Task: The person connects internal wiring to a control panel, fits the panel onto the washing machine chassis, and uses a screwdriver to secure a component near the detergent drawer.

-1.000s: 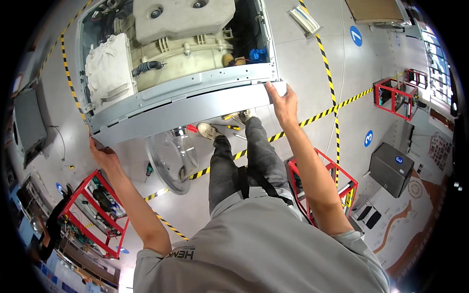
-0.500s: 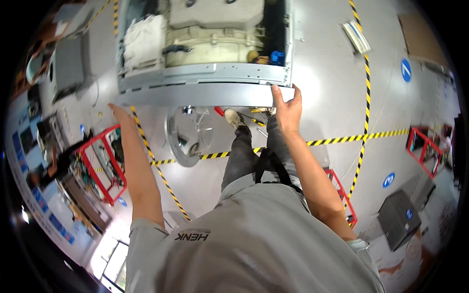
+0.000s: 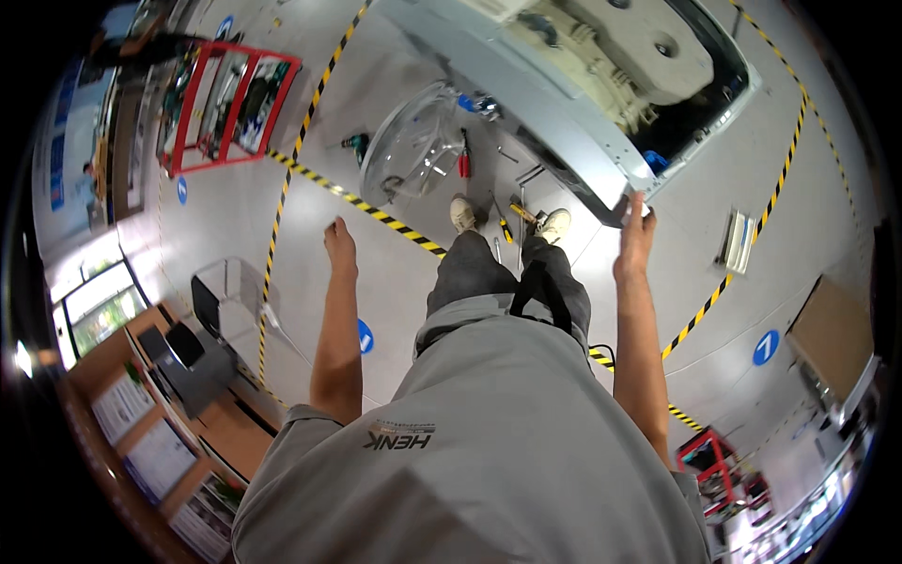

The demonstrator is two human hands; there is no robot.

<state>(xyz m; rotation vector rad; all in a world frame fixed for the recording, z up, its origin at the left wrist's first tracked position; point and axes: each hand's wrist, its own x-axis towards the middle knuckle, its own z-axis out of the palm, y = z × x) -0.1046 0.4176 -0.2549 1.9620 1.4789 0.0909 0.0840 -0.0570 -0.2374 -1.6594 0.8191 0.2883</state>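
Observation:
My left hand (image 3: 340,237) hangs away from the appliance, its fingers curled with nothing visible in them. My right hand (image 3: 635,226) is at the near right corner of the long silver front panel (image 3: 606,174), gripping its end. The panel runs along the edge of an opened appliance (image 3: 620,85) with a pale casing and inner parts showing. Left of the appliance, a clear round door with a grey ring (image 3: 413,141) lies on the floor. Around my shoes lie a red-handled tool (image 3: 464,162), a yellow-and-black tool (image 3: 504,226) and several metal tools.
A green drill (image 3: 357,146) lies by the round door. Red tool carts (image 3: 225,113) stand at upper left and lower right, with another person (image 3: 132,47) behind. A black chair (image 3: 207,305), a pale strip (image 3: 738,240), a cardboard-topped item (image 3: 832,334) and striped floor tape surround me.
My left hand has left the panel's left end. My view has turned, so the appliance now sits at upper right, angled. My right hand stays at the panel's corner.

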